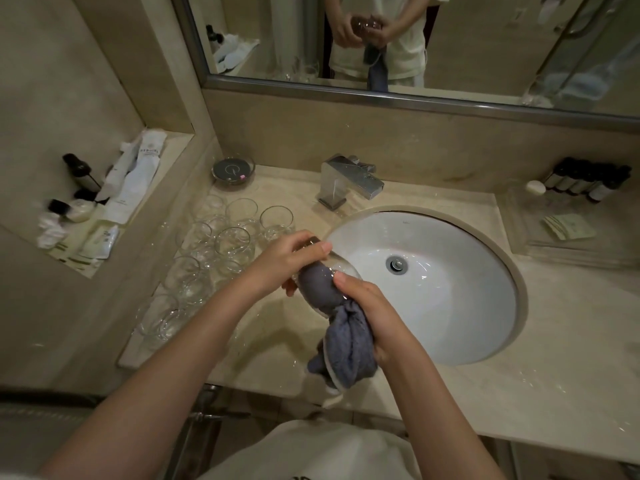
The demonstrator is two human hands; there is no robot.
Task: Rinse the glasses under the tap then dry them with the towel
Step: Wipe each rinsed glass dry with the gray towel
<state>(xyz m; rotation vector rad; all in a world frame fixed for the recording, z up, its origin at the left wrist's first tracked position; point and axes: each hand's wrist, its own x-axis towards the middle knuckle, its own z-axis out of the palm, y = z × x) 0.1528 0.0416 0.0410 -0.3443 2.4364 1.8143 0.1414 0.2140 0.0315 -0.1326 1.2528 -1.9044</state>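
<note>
Grey towel [341, 344] inside glass [332, 268] | left hand [294, 261] grips glass | right hand [367, 306] grips towel

A beige stone counter [519, 386] carries a cluster of empty glasses [221, 237] left of the hands, a tap [346, 180] beyond them, small bottles [585, 181] far right

The left hand [291, 261] grips a glass [332, 268] tilted over the sink [485, 306] edge; the right hand [370, 310] grips a grey towel [343, 344] stuffed into the glass, its tail hanging down; more glasses [221, 244] stand on the counter [519, 393] left of the sink; the tap [349, 181] stands behind it.
</note>
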